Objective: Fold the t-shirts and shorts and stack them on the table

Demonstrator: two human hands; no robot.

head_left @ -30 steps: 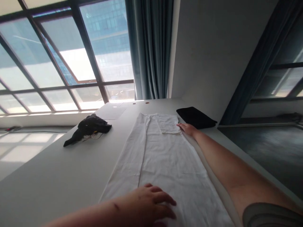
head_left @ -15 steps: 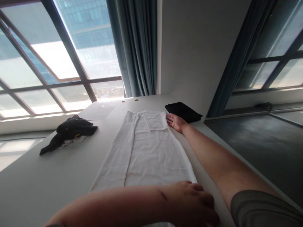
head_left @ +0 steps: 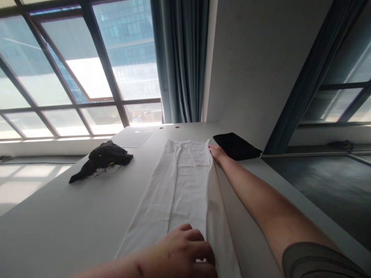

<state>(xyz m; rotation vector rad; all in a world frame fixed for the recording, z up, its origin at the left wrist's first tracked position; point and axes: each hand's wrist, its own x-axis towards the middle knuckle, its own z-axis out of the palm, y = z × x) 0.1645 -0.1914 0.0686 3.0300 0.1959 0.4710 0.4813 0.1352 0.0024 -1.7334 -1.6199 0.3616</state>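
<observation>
White trousers [head_left: 185,193] lie lengthwise on the white table, with a patch pocket [head_left: 198,154] near their far end. Along the right side, a layer is turned inward and the layer below [head_left: 218,220] shows beside it. My right hand [head_left: 217,151] reaches to the far right corner with its fingers closed on the cloth edge. Nearer to me, my left hand [head_left: 188,247] crosses over the cloth from the left. Its fingers are curled at the turned edge and grip it, though the fingertips are partly hidden.
A folded black cloth [head_left: 237,146] lies at the table's far right edge. On the left side of the table [head_left: 87,224] is a crumpled black bundle [head_left: 102,158], with white paper [head_left: 135,139] behind it. Windows, a blue curtain [head_left: 184,61] and a wall stand beyond.
Both hands have closed on the trousers' right edge and drawn it left, folding that side inward. My left hand has moved left. The view has shifted slightly left.
</observation>
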